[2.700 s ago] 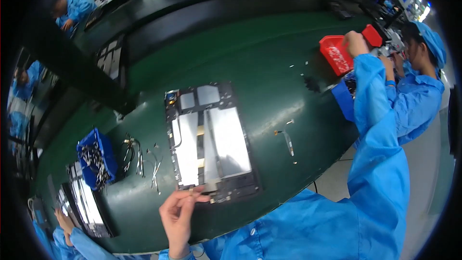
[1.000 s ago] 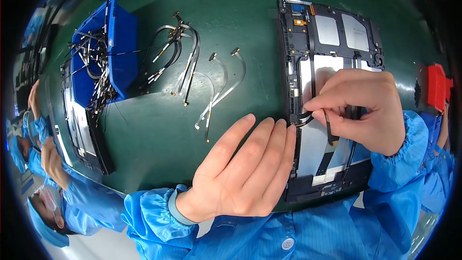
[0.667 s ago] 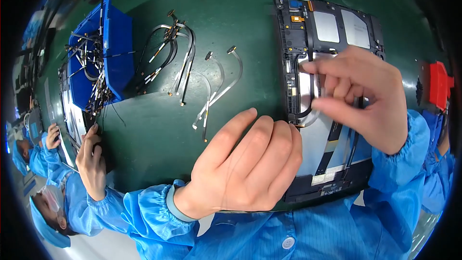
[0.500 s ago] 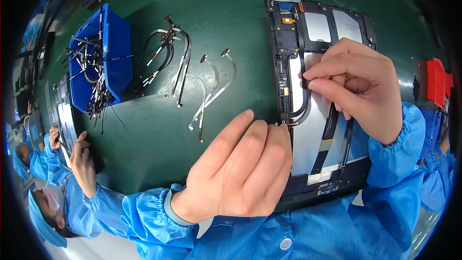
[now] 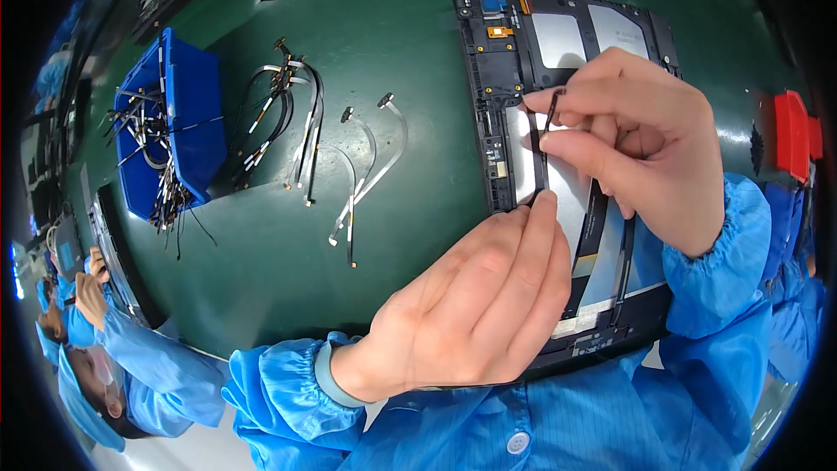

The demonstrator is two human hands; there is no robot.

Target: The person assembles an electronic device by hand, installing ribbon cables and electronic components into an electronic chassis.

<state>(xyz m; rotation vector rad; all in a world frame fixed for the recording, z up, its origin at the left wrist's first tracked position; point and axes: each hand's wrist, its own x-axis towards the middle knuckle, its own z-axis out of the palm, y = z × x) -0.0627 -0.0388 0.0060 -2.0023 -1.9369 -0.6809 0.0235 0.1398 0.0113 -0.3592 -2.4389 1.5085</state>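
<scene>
An opened tablet-like device (image 5: 490, 70), black-framed with silver plates inside, lies in front of me. My right hand (image 5: 649, 144) pinches a thin black flat cable (image 5: 548, 125) between thumb and index finger above the device's left part. Lower on the same cable, the fingertips of my left hand (image 5: 471, 301) are closed together at the device's left side. They hide the cable's lower end. Further dark flat strips (image 5: 625, 266) run down the device's lower half, partly behind my hands.
Left of the device, several loose flat cables (image 5: 375, 176) lie on the green table (image 5: 418, 26), with a bunched heap (image 5: 307, 113) beyond them. A blue bin (image 5: 193, 113) overflows with more cables. At the left, a co-worker (image 5: 161, 375) handles another device. A red bin (image 5: 792, 135) stands far right.
My left hand has shifted right and slightly up along the cable. My right fingers now hold the cable lifted, its upper end showing above them. The view has shifted slightly.
</scene>
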